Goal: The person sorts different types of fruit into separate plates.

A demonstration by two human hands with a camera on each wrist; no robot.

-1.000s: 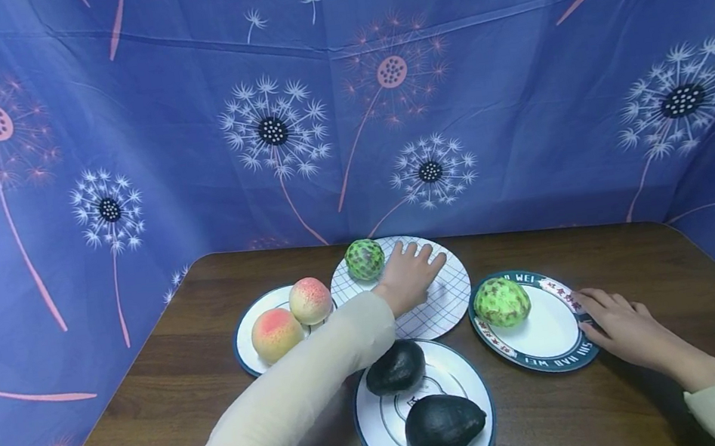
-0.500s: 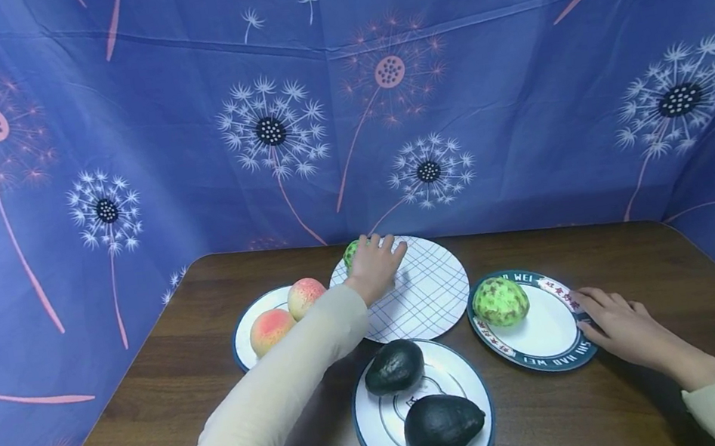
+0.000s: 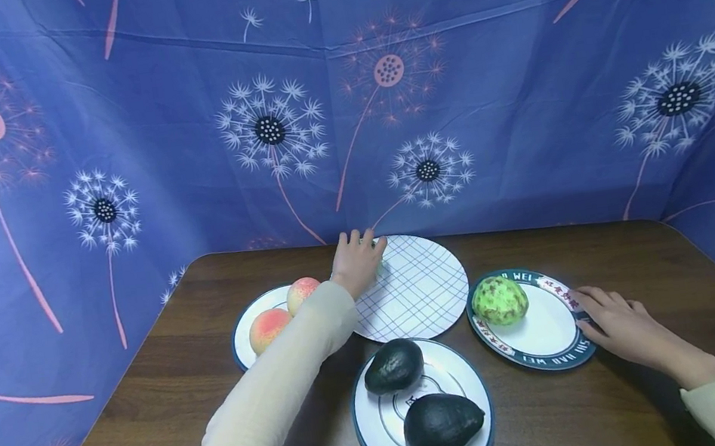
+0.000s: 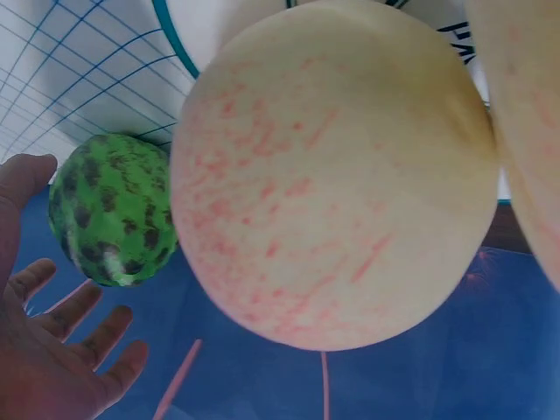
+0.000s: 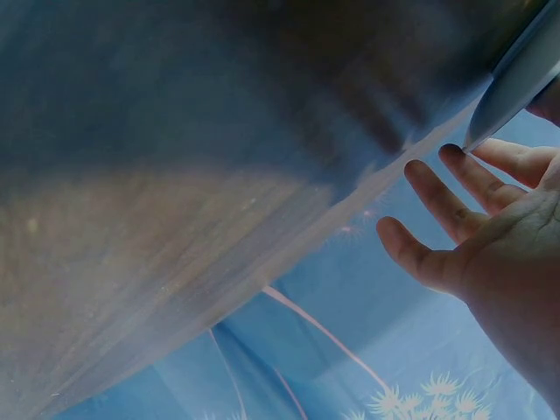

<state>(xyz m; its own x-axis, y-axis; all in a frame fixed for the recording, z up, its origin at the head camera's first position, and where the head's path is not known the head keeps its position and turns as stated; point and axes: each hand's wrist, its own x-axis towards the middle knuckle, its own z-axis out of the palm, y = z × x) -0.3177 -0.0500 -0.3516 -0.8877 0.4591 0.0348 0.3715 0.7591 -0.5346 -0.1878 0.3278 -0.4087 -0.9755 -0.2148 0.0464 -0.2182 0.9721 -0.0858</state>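
Observation:
My left hand point(image 3: 358, 265) reaches over the left part of the blue-checked plate point(image 3: 427, 282). In the left wrist view its fingers are spread beside a round green fruit with dark spots point(image 4: 114, 210), the thumb close to it; no grip on it shows. The head view hides most of that fruit behind the hand. A peach point(image 4: 332, 175) fills the middle of the left wrist view. At the right, my right hand point(image 3: 623, 330) rests its loosely extended fingers on the rim of a dark-green-edged plate point(image 3: 550, 325). A larger green mottled fruit point(image 3: 499, 300) sits on that plate's left side.
Two peaches, one nearer me point(image 3: 269, 329), lie on a blue-rimmed plate point(image 3: 243, 334) at the left. In front, another blue-rimmed plate point(image 3: 465, 383) bears two avocados, the larger point(image 3: 444, 424) nearer me. Behind the wooden table point(image 3: 170, 402) hangs a blue dandelion-print cloth point(image 3: 507, 118).
My left hand has moved left across the checked plate, from right of the small green fruit to over it. The right hand and the other fruits stay where they were.

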